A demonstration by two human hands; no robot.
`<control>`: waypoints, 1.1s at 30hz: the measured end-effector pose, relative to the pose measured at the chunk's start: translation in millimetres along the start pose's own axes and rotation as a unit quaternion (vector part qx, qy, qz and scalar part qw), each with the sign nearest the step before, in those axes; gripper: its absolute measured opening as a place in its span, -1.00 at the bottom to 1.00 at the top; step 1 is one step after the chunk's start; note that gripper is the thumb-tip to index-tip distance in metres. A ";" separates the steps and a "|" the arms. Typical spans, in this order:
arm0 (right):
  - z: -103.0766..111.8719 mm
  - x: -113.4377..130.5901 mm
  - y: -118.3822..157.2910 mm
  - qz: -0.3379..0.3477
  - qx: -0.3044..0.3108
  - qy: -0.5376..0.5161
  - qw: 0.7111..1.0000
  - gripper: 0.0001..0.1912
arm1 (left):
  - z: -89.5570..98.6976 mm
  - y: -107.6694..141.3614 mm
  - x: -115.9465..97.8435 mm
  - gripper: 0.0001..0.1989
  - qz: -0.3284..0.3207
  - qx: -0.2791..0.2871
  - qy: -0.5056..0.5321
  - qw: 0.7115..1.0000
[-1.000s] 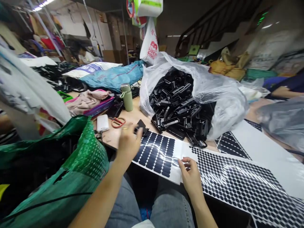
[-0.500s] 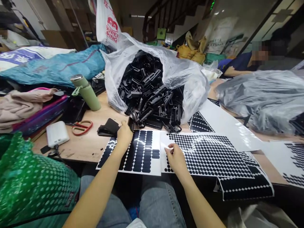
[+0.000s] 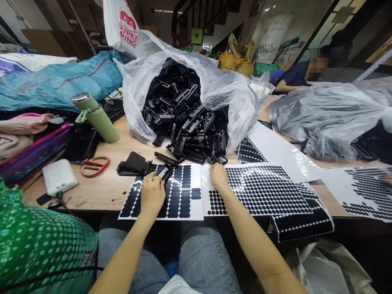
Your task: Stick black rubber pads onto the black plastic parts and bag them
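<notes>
My left hand (image 3: 152, 195) is closed on a black plastic part (image 3: 164, 172), over a white sheet of black oblong stickers (image 3: 178, 200). At the front edge of a heap of black plastic parts (image 3: 183, 118), which spills from a clear plastic bag (image 3: 241, 96), is my right hand (image 3: 218, 176). Its fingers are closed around the end of a black piece, partly hidden. Beneath the right wrist lies a sheet of round black stickers (image 3: 263, 188). A flat black part (image 3: 134, 163) rests left of the oblong stickers.
Red-handled scissors (image 3: 94, 166), a white power bank (image 3: 59, 177) and a green bottle (image 3: 102, 122) stand or lie at left. A green bubble-wrap bundle (image 3: 45, 241) is front left. At right are a grey plastic bag (image 3: 324, 114) and another sticker sheet (image 3: 333, 183); a person sits behind.
My left hand has drawn back toward me with a black part. The right hand has moved forward from the round stickers to the heap. The view has shifted slightly.
</notes>
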State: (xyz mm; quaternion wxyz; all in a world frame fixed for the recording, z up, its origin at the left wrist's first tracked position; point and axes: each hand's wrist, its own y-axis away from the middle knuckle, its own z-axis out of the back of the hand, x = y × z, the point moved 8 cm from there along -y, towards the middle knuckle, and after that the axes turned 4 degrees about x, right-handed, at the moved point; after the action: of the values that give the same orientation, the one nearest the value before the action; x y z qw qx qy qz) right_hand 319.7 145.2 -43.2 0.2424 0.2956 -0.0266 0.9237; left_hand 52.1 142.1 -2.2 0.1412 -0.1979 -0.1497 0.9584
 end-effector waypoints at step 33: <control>22.2 79.4 111.9 0.199 0.129 -0.248 0.939 -0.88 | -26.3 33.6 -53.9 -0.76 0.252 0.369 0.642 0.623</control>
State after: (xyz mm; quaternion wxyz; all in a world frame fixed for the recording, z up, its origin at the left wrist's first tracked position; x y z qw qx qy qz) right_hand 223.5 76.6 30.0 -0.0015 0.5330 -0.0246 0.8458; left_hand 103.6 99.7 -18.6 0.0153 -0.7246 0.4008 0.5604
